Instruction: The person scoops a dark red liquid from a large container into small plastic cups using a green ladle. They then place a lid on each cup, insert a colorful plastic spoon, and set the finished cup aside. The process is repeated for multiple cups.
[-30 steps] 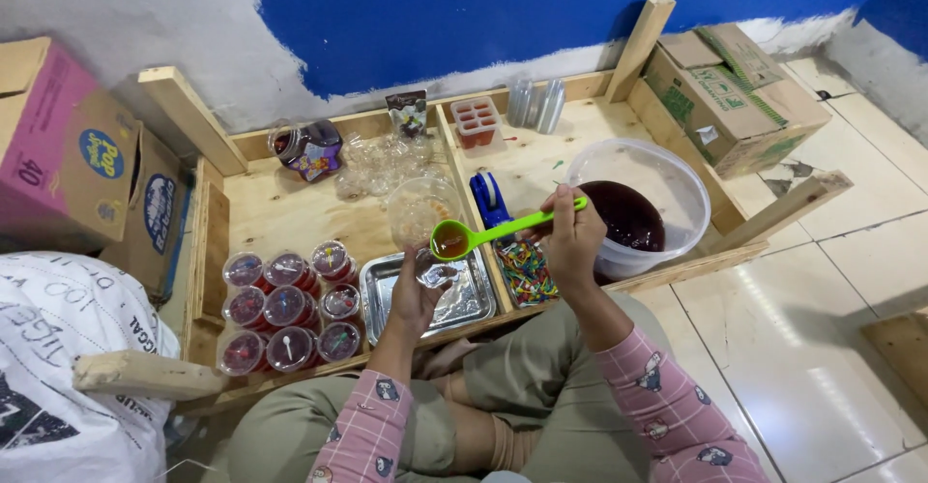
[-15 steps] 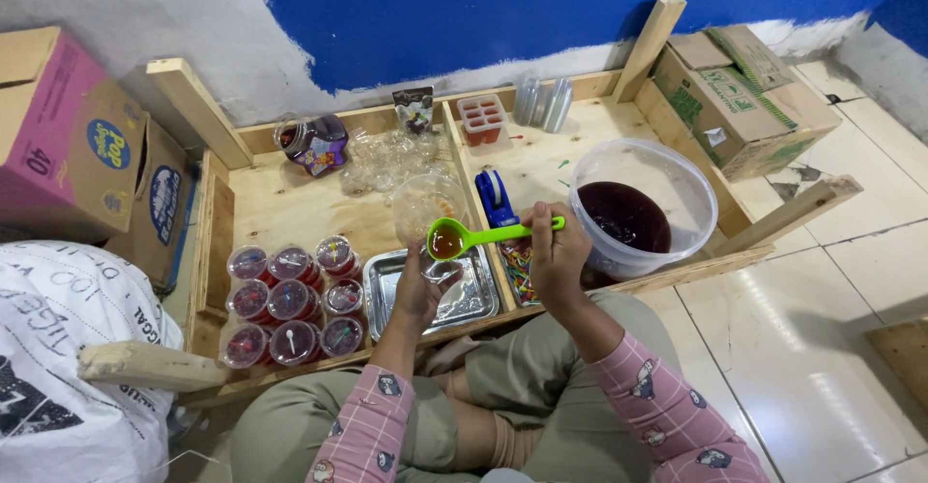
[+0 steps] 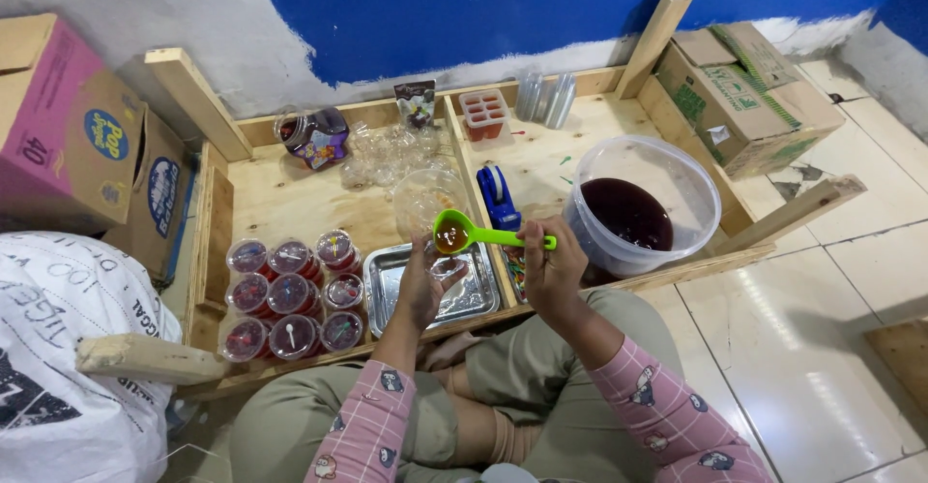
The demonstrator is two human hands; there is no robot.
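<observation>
A: Ladle [image 3: 483, 235] position? Green, right hand [image 3: 553, 268] clenched on the handle end, long axis running left from the fist, bowl of amber liquid at the far tip.

B: Bowl sits directly above the small clear cup [image 3: 447, 272], which the left hand [image 3: 420, 290] grips over the steel tray [image 3: 387, 301]. Left hand is nearer the cup.

A: Cup contents?

B: Probably near empty; glare hides it. Tub of dark liquid [image 3: 628, 214] lies right of the fist.

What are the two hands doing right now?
Left hand: closed around a small clear cup.
Right hand: closed on the green scoop, which holds dark liquid.
</observation>
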